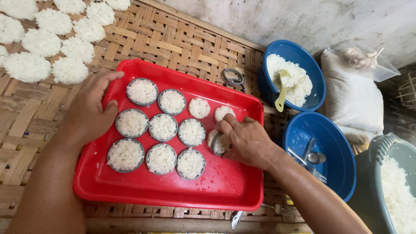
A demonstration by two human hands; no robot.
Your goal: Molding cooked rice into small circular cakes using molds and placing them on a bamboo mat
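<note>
Fingers (226, 126) of the right hand (247, 141) were pinched narrow around a small metal ring mould (215, 143) and the rice cake inside it, at the right end of the middle row on the red tray (143, 190). From where I stood it looked like the unmoulding step: two bare rice cakes (199, 107) already sat ringless in the back row, while eight filled rings (163, 127) waited beside them. Getting the ring off cleanly seemed to call for a straight, gentle pull so the pressed rice would not crumble.

Across the tray, the left hand (91, 108) lay flat and spread over the tray's left rim, holding nothing, only steadying it.

Under the tray was a woven bamboo mat (182, 43) serving as the worktop. An empty ring (233, 78) lay on it just behind the tray. Farther left, finished white rice rounds (43, 43) were laid out in rows. To the right stood a blue bowl (333, 143) with spoons and a fork, behind it another blue bowl of rice (294, 69) with a yellowish scoop (282, 89), and a grey tub (390, 160) of rice at the edge. A plastic sack (351, 95) leaned near a rough pale wall (303, 21).
</note>
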